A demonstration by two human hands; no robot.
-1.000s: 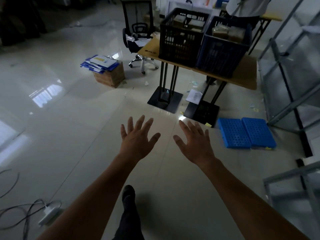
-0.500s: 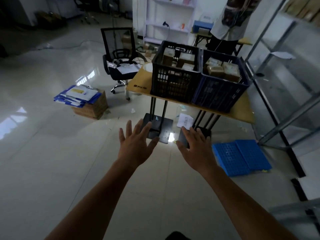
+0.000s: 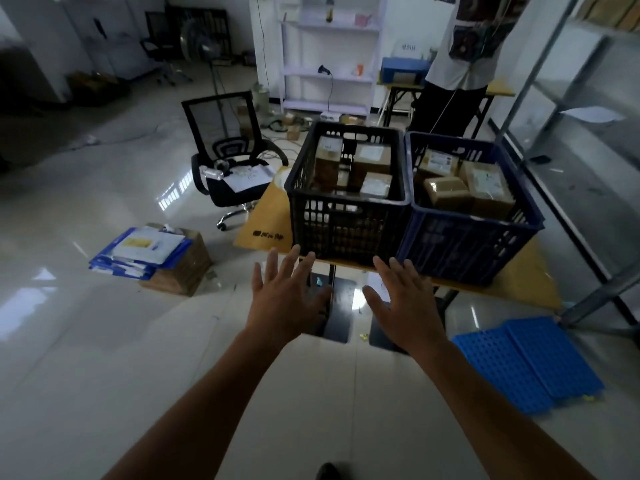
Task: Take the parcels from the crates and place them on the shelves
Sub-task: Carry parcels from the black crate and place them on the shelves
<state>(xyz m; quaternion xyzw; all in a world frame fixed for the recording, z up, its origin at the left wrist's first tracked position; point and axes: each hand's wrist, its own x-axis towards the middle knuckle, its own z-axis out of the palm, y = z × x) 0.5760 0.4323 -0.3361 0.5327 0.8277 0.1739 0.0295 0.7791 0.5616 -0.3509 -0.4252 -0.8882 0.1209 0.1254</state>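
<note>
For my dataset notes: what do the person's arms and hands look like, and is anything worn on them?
Both forearms are bare; no sleeve shows. The left hand and right hand wear no glove, ring, watch or wristband.

Bare hands and forearms of one person, seen from above

The left hand and the right hand are uncovered. The left forearm and the right forearm are bare skin all the way to the lower edge of the view. Between the arms, at the very bottom, shows the rounded toe of a dark shoe, its details too dim to tell.
</note>
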